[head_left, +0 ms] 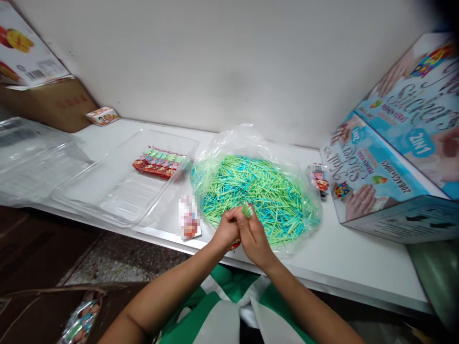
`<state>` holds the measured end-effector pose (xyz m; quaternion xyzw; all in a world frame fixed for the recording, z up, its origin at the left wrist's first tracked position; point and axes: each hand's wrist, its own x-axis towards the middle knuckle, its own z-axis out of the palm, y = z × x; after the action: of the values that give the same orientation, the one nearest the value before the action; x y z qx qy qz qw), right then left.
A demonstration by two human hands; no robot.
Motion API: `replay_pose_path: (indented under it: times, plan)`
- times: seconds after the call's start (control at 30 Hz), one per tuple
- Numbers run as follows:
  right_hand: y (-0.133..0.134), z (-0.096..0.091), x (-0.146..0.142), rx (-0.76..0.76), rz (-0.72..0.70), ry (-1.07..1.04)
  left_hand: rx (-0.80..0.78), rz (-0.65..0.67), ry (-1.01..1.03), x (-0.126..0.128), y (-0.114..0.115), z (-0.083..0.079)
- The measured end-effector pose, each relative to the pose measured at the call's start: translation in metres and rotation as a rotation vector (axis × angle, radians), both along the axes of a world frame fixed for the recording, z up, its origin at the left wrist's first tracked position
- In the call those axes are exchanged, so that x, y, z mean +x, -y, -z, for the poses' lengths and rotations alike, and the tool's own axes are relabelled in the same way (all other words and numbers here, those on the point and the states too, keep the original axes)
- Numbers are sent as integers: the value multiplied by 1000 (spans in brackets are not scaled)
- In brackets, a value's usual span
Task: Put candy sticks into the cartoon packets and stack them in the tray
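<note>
My left hand [229, 229] and my right hand [254, 235] are pressed together at the front edge of a heap of thin green and blue sticks [258, 191]. A small bunch of green sticks [247, 210] pokes up from the closed fingers of my right hand. Below my left hand's curled fingers a bit of a red printed packet [235, 244] shows; most of it is hidden. The heap lies on a crumpled clear plastic bag [247, 134]. Left of my hands, a printed card or packet [189, 220] lies flat, partly blurred.
A clear plastic tray [100, 205] on the white table [376, 258] holds a row of red and green packets [161, 162]. More clear trays [32, 167] stand further left. Big sticker boxes [383, 172] stand at right beside a small packet [319, 179]. A brown carton [50, 102] is back left.
</note>
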<state>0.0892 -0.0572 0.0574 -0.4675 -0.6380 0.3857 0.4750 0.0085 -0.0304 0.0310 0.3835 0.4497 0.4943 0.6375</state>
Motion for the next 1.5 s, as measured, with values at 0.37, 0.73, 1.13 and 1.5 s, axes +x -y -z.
replay_pose_path:
  times: [0.37,0.73,1.13,1.5]
  plan:
    - [-16,-19,78,30,-289,949,-160,162,-44,-40,7,6]
    - [-18,-27,77,13,-357,964,-195,165,-15,-37,12,10]
    - [-23,-20,76,-29,-400,1035,-201,294,64,-35,13,13]
    - [-25,-24,78,-21,-462,1032,-172,236,-33,-37,13,19]
